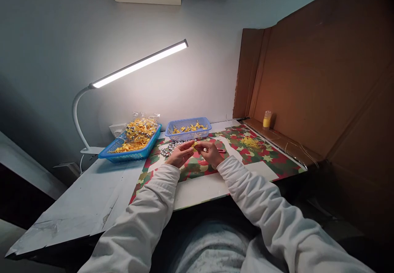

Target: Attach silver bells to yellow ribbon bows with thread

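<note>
My left hand (181, 154) and my right hand (209, 153) meet over the patterned sheet, fingertips pinched together on a small yellow ribbon-like piece (194, 144). Its exact kind is too small to make out. Just behind my left hand lie several shiny silver bells or beads (166, 151). A red-handled tool (221, 151), partly hidden, rests beside my right hand. Beyond the hands stands a blue-violet basket (188, 135) with yellow pieces (193, 127) in it.
At the left, a blue basket (138, 155) is heaped with yellow pieces and a clear bag of silver bits. A lit lamp (141, 63) arches above. Yellow strings (250, 142) lie at the right, near a yellow bottle (266, 120) and a cardboard wall (314, 68).
</note>
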The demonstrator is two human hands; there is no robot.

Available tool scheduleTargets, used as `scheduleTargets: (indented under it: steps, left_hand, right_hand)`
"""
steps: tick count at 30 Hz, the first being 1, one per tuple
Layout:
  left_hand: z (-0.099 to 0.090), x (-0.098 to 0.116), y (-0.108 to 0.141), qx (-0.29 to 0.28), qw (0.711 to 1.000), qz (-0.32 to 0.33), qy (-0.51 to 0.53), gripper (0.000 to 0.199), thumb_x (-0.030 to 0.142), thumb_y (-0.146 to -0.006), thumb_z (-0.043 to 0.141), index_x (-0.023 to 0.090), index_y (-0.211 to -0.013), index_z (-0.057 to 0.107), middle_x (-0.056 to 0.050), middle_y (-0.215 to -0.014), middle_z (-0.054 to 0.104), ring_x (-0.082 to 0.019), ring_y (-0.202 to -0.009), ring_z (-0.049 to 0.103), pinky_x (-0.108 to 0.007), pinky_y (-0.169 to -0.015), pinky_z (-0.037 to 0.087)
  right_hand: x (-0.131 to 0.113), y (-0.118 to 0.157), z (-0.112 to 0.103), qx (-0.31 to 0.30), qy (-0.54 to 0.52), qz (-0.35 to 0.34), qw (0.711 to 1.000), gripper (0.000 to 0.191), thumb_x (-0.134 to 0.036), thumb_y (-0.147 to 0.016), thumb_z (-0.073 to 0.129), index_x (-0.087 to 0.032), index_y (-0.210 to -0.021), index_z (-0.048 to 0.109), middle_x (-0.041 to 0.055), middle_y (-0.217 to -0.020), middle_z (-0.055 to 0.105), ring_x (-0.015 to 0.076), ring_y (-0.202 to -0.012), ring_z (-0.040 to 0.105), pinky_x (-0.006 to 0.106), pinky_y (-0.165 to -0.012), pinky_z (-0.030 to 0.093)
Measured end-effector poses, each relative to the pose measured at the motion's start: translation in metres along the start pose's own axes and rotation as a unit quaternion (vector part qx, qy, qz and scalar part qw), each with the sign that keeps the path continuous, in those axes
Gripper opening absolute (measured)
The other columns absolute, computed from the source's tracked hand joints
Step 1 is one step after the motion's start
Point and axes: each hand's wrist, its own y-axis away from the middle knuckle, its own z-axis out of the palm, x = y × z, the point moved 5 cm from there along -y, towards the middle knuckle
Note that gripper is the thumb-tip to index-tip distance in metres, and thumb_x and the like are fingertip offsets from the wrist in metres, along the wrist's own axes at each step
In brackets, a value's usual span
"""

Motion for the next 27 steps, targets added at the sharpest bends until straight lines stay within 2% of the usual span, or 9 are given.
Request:
scheduleTargets:
  steps: [4, 8, 13, 19, 21, 22, 25, 27]
  left_hand:
    - [0.0, 0.0, -0.001, 0.004, 1.0, 0.01, -0.004, 0.042, 0.013, -0.045, 0.088, 0.015, -0.084, 0.074, -0.006, -0.085, 0.074, -0.013, -0.072, 0.065, -0.023, -0.068, 0.049]
    - [-0.002, 0.002, -0.002, 0.013, 0.998, 0.039, -0.037, 0.046, 0.018, -0.046, 0.089, 0.015, -0.089, 0.074, -0.007, -0.087, 0.074, -0.015, -0.077, 0.066, -0.027, -0.076, 0.049]
    - [-0.003, 0.004, -0.003, 0.028, 0.995, 0.049, -0.08, 0.05, 0.022, -0.043, 0.09, 0.015, -0.091, 0.075, -0.007, -0.085, 0.075, -0.017, -0.077, 0.067, -0.031, -0.079, 0.05]
    - [0.002, 0.003, -0.004, 0.015, 0.991, 0.068, -0.117, 0.046, 0.022, -0.041, 0.09, 0.015, -0.085, 0.076, -0.007, -0.077, 0.075, -0.018, -0.073, 0.067, -0.033, -0.076, 0.053]
    - [0.001, 0.003, -0.004, 0.02, 0.988, 0.076, -0.131, 0.046, 0.023, -0.042, 0.09, 0.015, -0.084, 0.076, -0.008, -0.08, 0.075, -0.019, -0.073, 0.067, -0.034, -0.076, 0.053]
    - [-0.001, 0.003, -0.005, 0.029, 0.987, 0.079, -0.136, 0.047, 0.023, -0.041, 0.09, 0.014, -0.085, 0.076, -0.008, -0.081, 0.075, -0.019, -0.074, 0.067, -0.035, -0.077, 0.053]
    - [-0.008, 0.003, -0.006, 0.065, 0.983, 0.075, -0.152, 0.048, 0.023, -0.041, 0.09, 0.015, -0.086, 0.076, -0.009, -0.087, 0.076, -0.02, -0.077, 0.067, -0.034, -0.077, 0.053]
    - [-0.011, 0.002, -0.006, 0.076, 0.982, 0.066, -0.158, 0.048, 0.024, -0.042, 0.09, 0.015, -0.087, 0.076, -0.01, -0.091, 0.075, -0.02, -0.079, 0.067, -0.034, -0.077, 0.052]
  right_hand:
    - [0.003, 0.0, 0.002, 0.007, -0.017, 0.011, 1.0, 0.018, -0.026, -0.077, 0.053, -0.017, -0.079, 0.068, 0.0008, -0.069, 0.062, 0.0122, -0.063, 0.051, 0.024, -0.059, 0.044]
    - [0.009, -0.002, 0.002, 0.025, -0.006, 0.038, 0.999, 0.019, -0.028, -0.079, 0.055, -0.018, -0.086, 0.069, 0.003, -0.078, 0.068, 0.0149, -0.071, 0.058, 0.027, -0.066, 0.047]
    - [0.021, -0.004, 0.0, 0.029, 0.039, 0.074, 0.996, 0.016, -0.029, -0.08, 0.057, -0.017, -0.079, 0.068, 0.0035, -0.072, 0.067, 0.0149, -0.066, 0.058, 0.027, -0.062, 0.046]
    - [0.04, -0.002, 0.009, 0.028, -0.044, 0.141, 0.989, 0.017, -0.026, -0.078, 0.056, -0.015, -0.071, 0.066, 0.0005, -0.061, 0.061, 0.013, -0.059, 0.055, 0.025, -0.058, 0.045]
    - [0.043, -0.003, 0.012, 0.018, -0.066, 0.16, 0.985, 0.018, -0.027, -0.08, 0.055, -0.015, -0.074, 0.067, 0.0013, -0.064, 0.062, 0.0136, -0.061, 0.057, 0.026, -0.059, 0.046]
    - [0.043, -0.003, 0.01, 0.033, -0.061, 0.166, 0.984, 0.018, -0.026, -0.081, 0.054, -0.015, -0.077, 0.067, 0.0023, -0.069, 0.064, 0.0142, -0.065, 0.058, 0.027, -0.062, 0.047]
    - [0.031, -0.004, -0.007, 0.137, 0.025, 0.119, 0.983, 0.017, -0.02, -0.08, 0.055, -0.017, -0.091, 0.068, 0.0061, -0.09, 0.067, 0.0175, -0.083, 0.06, 0.031, -0.075, 0.049]
    - [0.017, -0.004, -0.013, 0.159, 0.099, 0.043, 0.981, 0.016, -0.018, -0.078, 0.06, -0.02, -0.091, 0.069, 0.0068, -0.097, 0.066, 0.0201, -0.094, 0.057, 0.035, -0.085, 0.046]
